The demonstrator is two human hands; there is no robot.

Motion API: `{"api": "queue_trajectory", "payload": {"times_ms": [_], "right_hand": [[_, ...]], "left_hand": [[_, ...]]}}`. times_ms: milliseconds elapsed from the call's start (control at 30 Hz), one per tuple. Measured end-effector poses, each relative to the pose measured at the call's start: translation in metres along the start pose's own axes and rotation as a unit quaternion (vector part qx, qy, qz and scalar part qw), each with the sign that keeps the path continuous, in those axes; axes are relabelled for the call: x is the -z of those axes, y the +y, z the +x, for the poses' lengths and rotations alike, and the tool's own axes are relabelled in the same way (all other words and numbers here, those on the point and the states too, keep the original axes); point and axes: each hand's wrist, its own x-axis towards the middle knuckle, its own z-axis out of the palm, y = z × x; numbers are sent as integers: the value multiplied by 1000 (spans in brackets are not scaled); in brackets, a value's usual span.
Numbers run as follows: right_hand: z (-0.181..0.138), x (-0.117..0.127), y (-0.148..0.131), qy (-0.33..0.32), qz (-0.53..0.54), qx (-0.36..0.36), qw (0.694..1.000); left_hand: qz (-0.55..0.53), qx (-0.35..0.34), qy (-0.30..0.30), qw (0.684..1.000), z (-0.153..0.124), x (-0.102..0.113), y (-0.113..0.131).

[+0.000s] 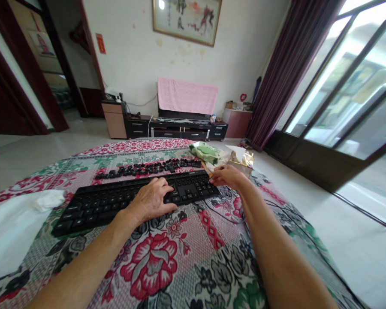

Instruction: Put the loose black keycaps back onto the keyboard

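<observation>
A black computer keyboard (pixel 112 199) is lying across the counter (pixel 196 257), one end reaching toward 9 o'clock and the other toward 3, and a floral tablecloth (pixel 152 266) is covering the counter beneath it. The left hand (pixel 152 199) is resting palm down on the keyboard, right of its middle; its fingers (pixel 163 182) are spreading loosely, the thumb lying apart along the near edge, and they are gripping nothing that shows. The right hand (pixel 229 175) is bending over the keyboard's 3 o'clock end, its fingers curling close together by the number pad; whether they are holding anything one cannot tell. Loose black keycaps (pixel 144 168) are forming an uneven row at 12 o'clock from the keyboard, near its far edge. At 2 o'clock a crumpled green wrapper (pixel 206 151) is lying near the right hand, with crinkled gold-coloured packaging (pixel 246 159) sitting just beyond it. A thin black cable (pixel 225 220) is curving over the tablecloth at 4 o'clock. At 9 o'clock a white cloth (pixel 9 231) is spreading over the counter, and a crumpled white tissue (pixel 49 200) is lying at its keyboard side
</observation>
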Motion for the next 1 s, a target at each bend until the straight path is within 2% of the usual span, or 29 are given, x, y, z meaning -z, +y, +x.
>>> {"api": "queue_trajectory", "payload": {"times_ms": [133, 300, 433, 500, 600, 700, 833, 933, 1000], "right_hand": [[-9, -15, -13, -35, 51, 26, 998], [-22, -54, -31, -168, 143, 50, 974], [-29, -78, -33, -202, 192, 36, 960], [-30, -87, -32, -188, 211, 28, 959], [-28, -97, -28, -147, 208, 32, 966], [-25, -106, -24, -64, 124, 98, 985], [-26, -113, -20, 15, 62, 193, 979], [-29, -115, -22, 39, 68, 220, 972], [-29, -114, -23, 46, 67, 199, 977]], "left_hand": [[-12, 11, 11, 1000, 1, 0, -1], [-61, 32, 120, 990, 6, 2, 4], [-107, 16, 171, 979, 9, 0, 8], [-97, 20, 176, 979, 8, -2, 8], [-59, 47, 145, 987, 7, -3, 9], [-17, 80, 104, 991, 7, -3, 11], [15, 113, 73, 991, 8, -2, 15], [38, 130, 60, 989, 8, -1, 19], [57, 133, 54, 988, 8, 1, 22]]}}
